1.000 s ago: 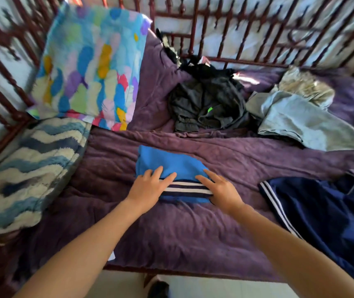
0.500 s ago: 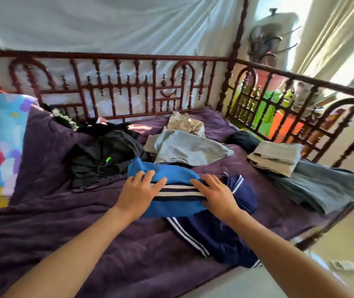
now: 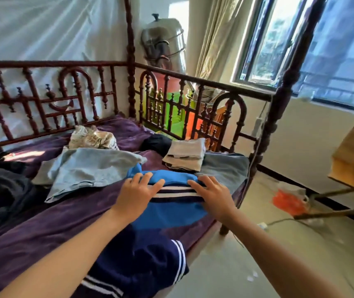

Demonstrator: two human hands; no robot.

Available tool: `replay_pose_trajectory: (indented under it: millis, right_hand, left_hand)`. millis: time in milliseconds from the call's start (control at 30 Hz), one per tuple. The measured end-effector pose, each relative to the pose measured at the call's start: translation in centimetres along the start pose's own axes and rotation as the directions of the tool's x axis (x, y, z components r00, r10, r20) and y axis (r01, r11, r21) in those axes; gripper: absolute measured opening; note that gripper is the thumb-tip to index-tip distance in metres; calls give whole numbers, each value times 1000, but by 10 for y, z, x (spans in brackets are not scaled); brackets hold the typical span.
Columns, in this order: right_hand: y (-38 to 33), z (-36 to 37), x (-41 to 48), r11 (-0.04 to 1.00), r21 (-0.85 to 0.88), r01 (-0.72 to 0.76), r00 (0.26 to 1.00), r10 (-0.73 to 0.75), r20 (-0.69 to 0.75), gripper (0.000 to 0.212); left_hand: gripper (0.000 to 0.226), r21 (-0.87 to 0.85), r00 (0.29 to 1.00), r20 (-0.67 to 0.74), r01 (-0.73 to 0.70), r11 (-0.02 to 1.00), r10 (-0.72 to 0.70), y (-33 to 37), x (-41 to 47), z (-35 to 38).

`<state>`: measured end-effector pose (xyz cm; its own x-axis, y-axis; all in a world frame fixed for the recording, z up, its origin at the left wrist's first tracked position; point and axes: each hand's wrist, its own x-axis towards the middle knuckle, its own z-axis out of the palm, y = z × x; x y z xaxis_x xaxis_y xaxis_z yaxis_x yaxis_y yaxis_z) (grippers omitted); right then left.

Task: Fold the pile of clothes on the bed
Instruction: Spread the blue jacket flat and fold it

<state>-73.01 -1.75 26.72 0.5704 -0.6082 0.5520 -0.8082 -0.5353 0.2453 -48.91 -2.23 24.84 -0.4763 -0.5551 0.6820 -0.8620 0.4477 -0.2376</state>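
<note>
While the unfolded navy garment [image 3: 137, 267] lies at the near edge of the bed [image 3: 32, 229], left hand [image 3: 136, 195] and right hand [image 3: 213, 195] press on the folded blue garment [image 3: 171, 211] by the right edge. The fingers are spread, nearly straight. Step, likely: stowing it. Next: square placement by the folded stack [image 3: 184, 154] in the far right corner.

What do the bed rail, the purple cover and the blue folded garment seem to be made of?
The bed rail looks like dark reddish wood, turned into spindles, glossy with varnish. The purple cover seems a plush, fleecy fabric: matte, with soft shading in its creases. The blue folded garment looks like a smooth knit, perhaps polyester; sight alone cannot settle it.
</note>
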Motion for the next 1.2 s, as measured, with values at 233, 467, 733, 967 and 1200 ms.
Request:
replay_pose_trajectory:
  millis: [233, 467, 733, 967, 1200]
  right_hand:
    - [78, 64, 32, 996, 55, -70, 991, 63, 118, 97]
    - [148, 136, 75, 994, 70, -86, 984, 73, 161, 97]
    - [191, 197, 112, 981, 128, -146, 966, 114, 233, 100]
    - [256, 264, 210, 964, 175, -199, 975, 176, 135, 89]
    - [308, 363, 341, 989, 82, -122, 964, 138, -227, 41]
  left_hand:
    - [78, -93, 1000, 18, 7, 996, -5, -12, 65, 108]
    - [64, -163, 999, 38, 13, 987, -7, -40, 122, 208]
    - [51, -182, 997, 76, -13, 983, 27, -71, 162, 276]
    - [44, -93, 998, 28, -57, 994, 59, -151, 259, 345]
    - [38, 162, 999, -23, -34, 986, 38, -267, 351, 447]
